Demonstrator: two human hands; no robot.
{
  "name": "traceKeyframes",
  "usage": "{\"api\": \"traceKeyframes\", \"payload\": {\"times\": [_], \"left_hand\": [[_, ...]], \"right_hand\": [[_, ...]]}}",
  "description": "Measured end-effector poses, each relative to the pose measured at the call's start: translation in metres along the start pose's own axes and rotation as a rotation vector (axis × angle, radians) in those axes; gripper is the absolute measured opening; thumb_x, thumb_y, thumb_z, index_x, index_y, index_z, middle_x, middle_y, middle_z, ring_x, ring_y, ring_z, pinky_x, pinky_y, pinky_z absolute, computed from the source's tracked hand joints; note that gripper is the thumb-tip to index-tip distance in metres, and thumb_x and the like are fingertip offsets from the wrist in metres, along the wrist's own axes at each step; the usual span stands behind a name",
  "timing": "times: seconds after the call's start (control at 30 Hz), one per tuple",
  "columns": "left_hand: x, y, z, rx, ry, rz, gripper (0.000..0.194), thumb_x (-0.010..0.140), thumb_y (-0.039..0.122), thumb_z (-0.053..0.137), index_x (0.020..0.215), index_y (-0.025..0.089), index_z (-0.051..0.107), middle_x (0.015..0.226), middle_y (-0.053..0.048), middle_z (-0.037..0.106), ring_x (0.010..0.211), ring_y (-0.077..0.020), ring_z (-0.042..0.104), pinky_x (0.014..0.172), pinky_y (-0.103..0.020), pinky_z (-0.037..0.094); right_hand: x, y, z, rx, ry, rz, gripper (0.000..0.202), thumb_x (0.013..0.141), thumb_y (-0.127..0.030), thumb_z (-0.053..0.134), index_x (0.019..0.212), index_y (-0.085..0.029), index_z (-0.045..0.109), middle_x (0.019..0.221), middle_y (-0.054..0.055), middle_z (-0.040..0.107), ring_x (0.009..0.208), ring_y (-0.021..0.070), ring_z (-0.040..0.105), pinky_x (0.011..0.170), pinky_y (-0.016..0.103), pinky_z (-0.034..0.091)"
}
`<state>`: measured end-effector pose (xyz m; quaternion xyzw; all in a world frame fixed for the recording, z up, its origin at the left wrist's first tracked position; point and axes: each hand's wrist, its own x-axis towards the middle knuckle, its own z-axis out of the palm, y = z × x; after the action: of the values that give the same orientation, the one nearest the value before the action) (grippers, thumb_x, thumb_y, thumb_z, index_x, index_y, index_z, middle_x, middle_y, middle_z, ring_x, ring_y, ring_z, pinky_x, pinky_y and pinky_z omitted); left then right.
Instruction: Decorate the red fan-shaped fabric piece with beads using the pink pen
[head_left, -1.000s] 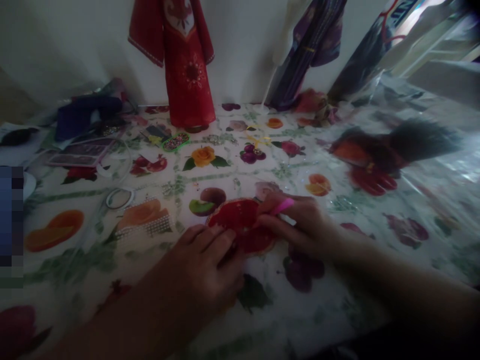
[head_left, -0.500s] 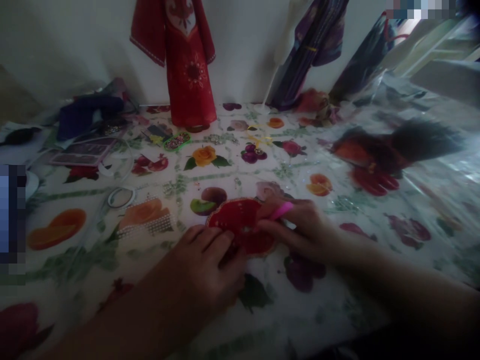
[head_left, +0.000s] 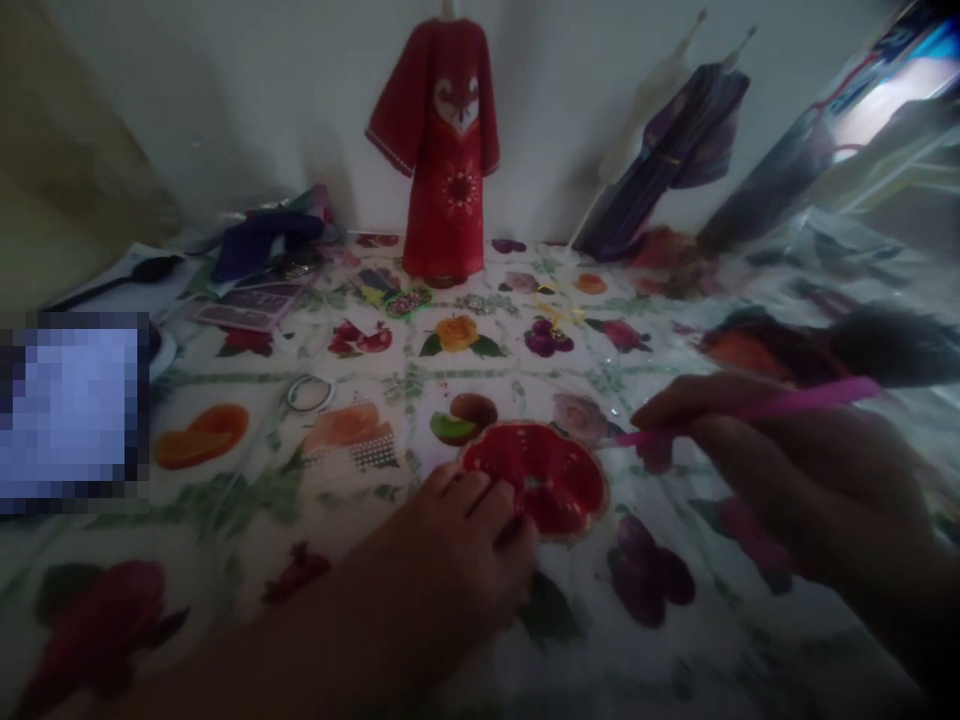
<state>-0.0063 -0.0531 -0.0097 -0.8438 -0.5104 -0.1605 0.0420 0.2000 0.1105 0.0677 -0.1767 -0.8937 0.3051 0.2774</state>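
Observation:
A round red piece (head_left: 559,460) with a scalloped, gold-coloured edge and small pale dots lies on the patterned tablecloth. My left hand (head_left: 476,535) is curled at its lower left edge and grips it there; the thumb is partly hidden. To the right, my right hand (head_left: 780,480) pinches a slim pink pen-like tool (head_left: 802,400). Its tip points left and hovers near the red piece's right edge, apart from it. Whether anything sits on the tip is too small to tell.
A small red robe (head_left: 446,220) on a stand rises at the back, with a dark purple robe (head_left: 652,190) beside it. Nearby lie a green-edged tray of beads (head_left: 409,302), a white ring (head_left: 310,394) and a strip of rhinestones (head_left: 360,455). Clear plastic and dark hair-like tufts (head_left: 892,340) spread at right.
My right hand has drawn back to the right from the red piece, bringing the pink tool into fuller view. My left hand stays on the edge. The camera view has shifted left and up.

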Motion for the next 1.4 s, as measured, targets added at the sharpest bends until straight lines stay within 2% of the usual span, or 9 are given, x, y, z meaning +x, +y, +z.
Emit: {"api": "traceKeyframes", "payload": {"times": [0.1,0.2,0.3,0.43,0.8,0.97,1.13,1.27,1.4], "left_hand": [[0.000,0.000,0.000,-0.009,-0.002,-0.005,0.022,0.098,0.027,0.051,0.112,0.015,0.064,0.108,-0.013,0.065,0.096,-0.0274,0.061,0.086,-0.048,0.054],[0.001,0.000,0.001,0.009,0.015,0.002,0.019,0.096,0.026,0.054,0.109,0.014,0.063,0.098,-0.012,0.063,0.091,-0.0272,0.061,0.081,-0.046,0.054],[0.002,0.000,0.002,0.010,0.068,0.000,0.017,0.094,0.027,0.057,0.104,0.015,0.063,0.096,-0.011,0.063,0.088,-0.0263,0.060,0.077,-0.044,0.054],[0.001,0.001,0.004,-0.025,0.062,-0.007,0.015,0.093,0.027,0.058,0.103,0.017,0.062,0.093,-0.008,0.061,0.084,-0.0252,0.058,0.077,-0.045,0.053],[0.000,0.001,0.005,-0.026,0.066,-0.031,0.008,0.092,0.025,0.059,0.098,0.020,0.059,0.091,-0.005,0.056,0.082,-0.0253,0.053,0.074,-0.042,0.048],[-0.001,0.001,0.007,-0.028,0.067,-0.019,0.008,0.092,0.026,0.058,0.096,0.020,0.059,0.092,-0.006,0.057,0.083,-0.0264,0.053,0.074,-0.044,0.047],[-0.002,0.000,0.008,-0.022,0.066,-0.012,0.014,0.093,0.027,0.057,0.103,0.018,0.062,0.094,-0.007,0.057,0.083,-0.0256,0.053,0.075,-0.045,0.047],[-0.002,0.000,0.008,-0.028,0.061,-0.016,0.016,0.093,0.027,0.055,0.104,0.018,0.062,0.094,-0.006,0.057,0.083,-0.0254,0.053,0.073,-0.044,0.046],[-0.002,0.001,0.008,-0.028,0.082,-0.020,0.013,0.092,0.026,0.057,0.101,0.019,0.061,0.092,-0.006,0.056,0.083,-0.0254,0.053,0.072,-0.043,0.045]], "right_hand": [[0.023,-0.003,0.011,0.001,-0.049,-0.029,0.013,0.100,-0.031,0.059,0.095,-0.028,0.071,0.084,0.001,0.071,0.072,0.0158,0.069,0.062,0.028,0.056],[0.050,0.006,0.039,0.067,-0.133,-0.005,0.009,0.096,-0.031,0.064,0.096,-0.024,0.070,0.084,0.000,0.071,0.070,0.0133,0.067,0.060,0.026,0.053],[0.069,0.021,0.070,0.160,-0.204,0.071,0.016,0.098,-0.036,0.061,0.097,-0.020,0.065,0.080,-0.001,0.070,0.073,0.0132,0.067,0.065,0.025,0.053],[0.077,0.032,0.092,0.043,-0.193,0.089,0.027,0.100,-0.040,0.053,0.086,-0.017,0.060,0.079,0.003,0.070,0.071,0.0145,0.065,0.065,0.027,0.051],[0.074,0.032,0.096,0.004,-0.198,0.073,0.027,0.102,-0.038,0.050,0.086,-0.018,0.057,0.086,0.005,0.074,0.074,0.0147,0.069,0.065,0.026,0.052],[0.075,0.031,0.097,-0.066,-0.177,0.042,0.027,0.101,-0.036,0.052,0.082,-0.018,0.058,0.077,0.003,0.073,0.066,0.0137,0.066,0.061,0.026,0.048],[0.080,0.030,0.102,-0.065,-0.204,0.097,0.027,0.101,-0.036,0.051,0.087,-0.016,0.060,0.076,0.004,0.073,0.067,0.0158,0.067,0.064,0.029,0.047],[0.085,0.031,0.103,-0.144,-0.154,0.059,0.030,0.099,-0.040,0.051,0.083,-0.016,0.060,0.073,0.005,0.068,0.065,0.0159,0.061,0.060,0.029,0.042],[0.088,0.032,0.101,-0.195,-0.085,-0.004,0.033,0.098,-0.041,0.053,0.075,-0.017,0.056,0.065,0.001,0.059,0.057,0.0120,0.051,0.056,0.027,0.037]]}}
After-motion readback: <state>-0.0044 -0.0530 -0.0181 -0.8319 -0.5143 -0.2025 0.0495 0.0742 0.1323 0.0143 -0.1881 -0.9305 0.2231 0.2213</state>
